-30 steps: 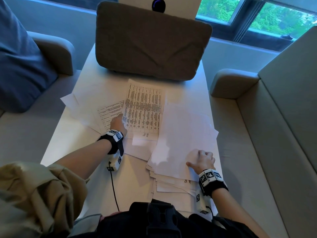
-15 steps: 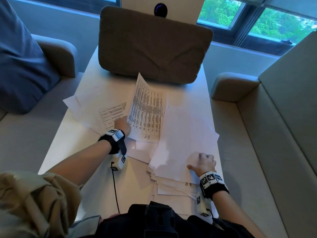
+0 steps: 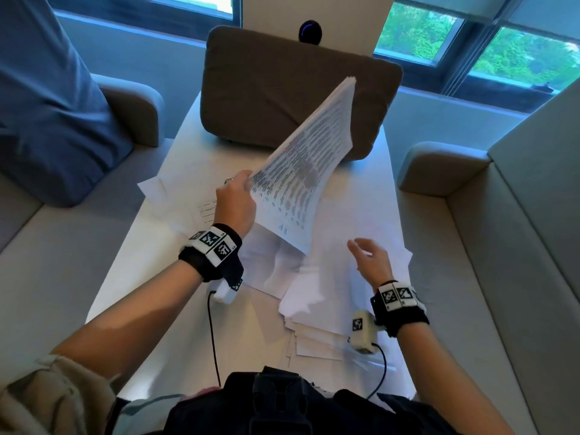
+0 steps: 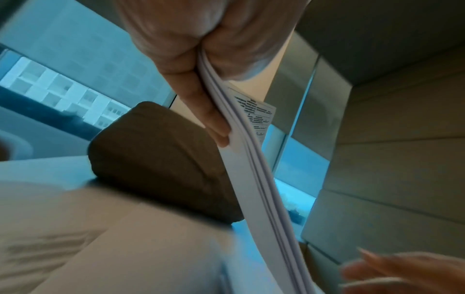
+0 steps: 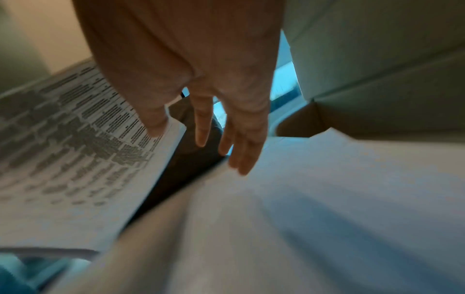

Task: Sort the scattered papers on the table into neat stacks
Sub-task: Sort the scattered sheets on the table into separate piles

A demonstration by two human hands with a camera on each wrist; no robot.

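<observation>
My left hand (image 3: 240, 191) pinches the left edge of a bundle of printed sheets (image 3: 309, 166) and holds it tilted up above the white table (image 3: 147, 271). In the left wrist view the thumb and fingers (image 4: 214, 127) clamp several sheet edges (image 4: 256, 179). My right hand (image 3: 368, 257) hovers open above a loose pile of white papers (image 3: 351, 287) at the right, holding nothing. The right wrist view shows its fingers (image 5: 241, 139) straight beside the lifted printed sheets (image 5: 75, 139). More sheets (image 3: 175, 199) lie at the left.
A brown cushion (image 3: 282, 83) leans upright at the table's far end. Beige sofa seats (image 3: 470, 309) flank the table, with armrests on the left (image 3: 138, 108) and the right (image 3: 439, 164). A blue pillow (image 3: 47, 105) lies far left. Wrist-camera cables (image 3: 213, 334) trail over the near table edge.
My left hand has lifted the printed sheets off the table and swung them up toward the right. My right hand has come off the pile and opened.
</observation>
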